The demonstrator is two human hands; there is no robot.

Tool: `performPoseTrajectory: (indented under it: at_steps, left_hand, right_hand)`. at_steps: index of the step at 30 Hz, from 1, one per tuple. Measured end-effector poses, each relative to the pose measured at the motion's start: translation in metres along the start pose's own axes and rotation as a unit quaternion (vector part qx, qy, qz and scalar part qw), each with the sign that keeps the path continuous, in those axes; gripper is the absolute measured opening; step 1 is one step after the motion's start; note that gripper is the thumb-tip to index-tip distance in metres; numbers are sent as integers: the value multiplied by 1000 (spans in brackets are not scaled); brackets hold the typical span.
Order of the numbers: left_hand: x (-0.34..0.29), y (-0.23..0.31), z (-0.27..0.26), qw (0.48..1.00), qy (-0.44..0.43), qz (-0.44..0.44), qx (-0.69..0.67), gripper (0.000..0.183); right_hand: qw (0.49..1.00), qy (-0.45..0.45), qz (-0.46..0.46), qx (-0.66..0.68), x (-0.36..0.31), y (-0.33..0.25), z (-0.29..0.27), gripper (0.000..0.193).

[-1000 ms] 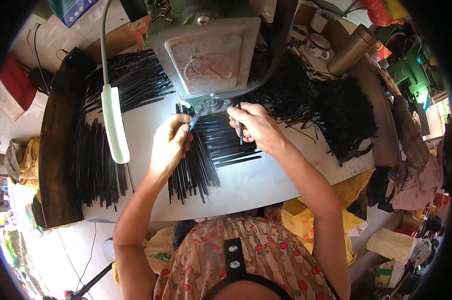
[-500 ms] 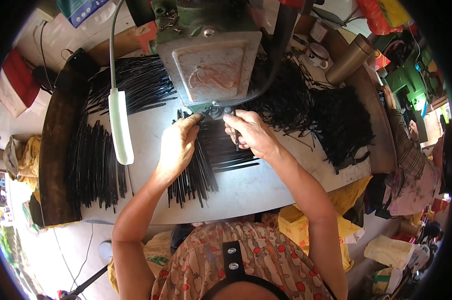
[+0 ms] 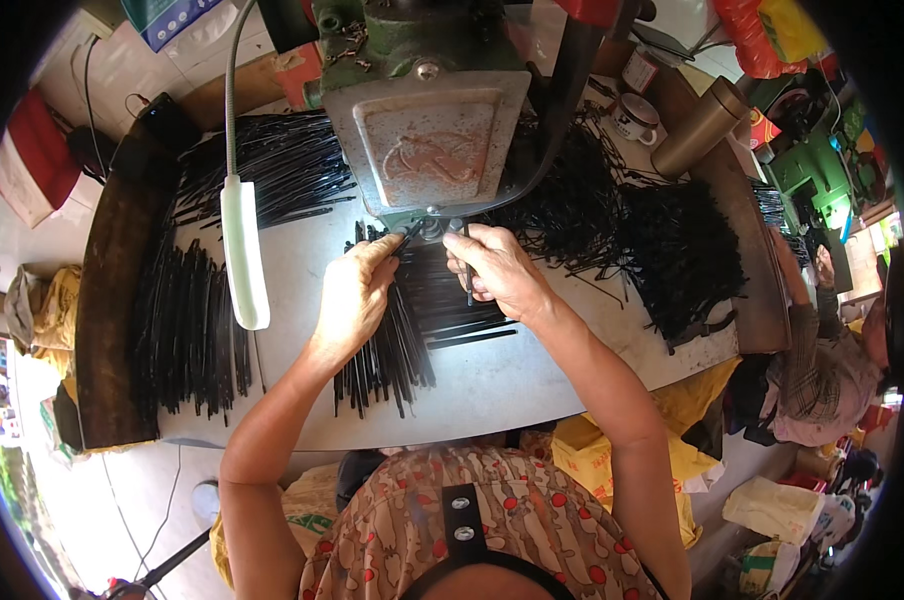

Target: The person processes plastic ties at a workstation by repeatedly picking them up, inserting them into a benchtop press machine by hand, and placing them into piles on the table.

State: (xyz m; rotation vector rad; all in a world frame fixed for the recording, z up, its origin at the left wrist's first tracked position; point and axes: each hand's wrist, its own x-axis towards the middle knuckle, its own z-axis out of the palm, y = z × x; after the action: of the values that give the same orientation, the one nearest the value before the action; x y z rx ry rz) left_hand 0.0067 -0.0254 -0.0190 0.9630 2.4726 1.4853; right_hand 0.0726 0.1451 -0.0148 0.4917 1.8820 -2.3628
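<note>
Both hands are at the underside of a green machine with a grey metal cover (image 3: 437, 150), one on each side of its small metal working part (image 3: 431, 228). My left hand (image 3: 354, 290) pinches a thin black strip (image 3: 409, 236) between thumb and forefinger, its tip at that working part. Closed too, my right hand (image 3: 507, 270) grips another black strip (image 3: 469, 275), which points down out of the curled fingers. Under and beside my left hand lies a fanned bundle of black strips (image 3: 387, 350). More black strips lie crosswise between the hands.
A white gooseneck lamp (image 3: 242, 255) hangs left of my left hand. Black strips lie in piles (image 3: 192, 330) at left and in tangled heaps (image 3: 682, 250) at right. A mug (image 3: 634, 117) and a bronze flask (image 3: 700, 128) stand far right. Another person (image 3: 822, 380) sits beyond the table's raised edge.
My hands stay nearly in place at the machine, with strips in both. The view has shifted slightly. At right, the other person's arms and hands have moved.
</note>
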Motion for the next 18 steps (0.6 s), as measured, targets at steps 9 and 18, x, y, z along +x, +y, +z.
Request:
performPoseTrajectory:
  at_steps: [9,18]
  left_hand:
    - [1,11,-12,938,-23,96,333,22]
    - [-16,21,-29,865,-212,-323,-321,18]
  right_hand:
    - [1000,-1,18,20,-1,-2,-1,24]
    - [1000,-23,4,7,-3,-6,9,21]
